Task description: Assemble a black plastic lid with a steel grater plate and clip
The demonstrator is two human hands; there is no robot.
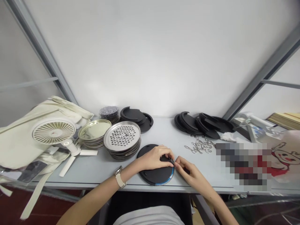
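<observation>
A round black disc point(152, 176) lies flat near the table's front edge, with a blue strip point(167, 180) along its near right rim. Resting over the disc, my left hand point(156, 157) has thumb and fingers pinched on a small metal wire hook point(172, 161) at the right rim. My right hand point(188, 170) is closed beside it, its fingertips pressed together at the rim and the hook's end. Whatever lies between the right fingertips is hidden. A pile of similar wire hooks point(201, 145) is spread behind my right hand.
Stacked metal grater discs point(122, 136) and plain metal lids point(95, 129) stand left. Black round parts point(132, 115) sit behind, with more black parts point(189, 122) back right. A white fan point(55, 132) and cream bag point(25, 137) occupy the far left; a printed bag point(287, 156) lies right.
</observation>
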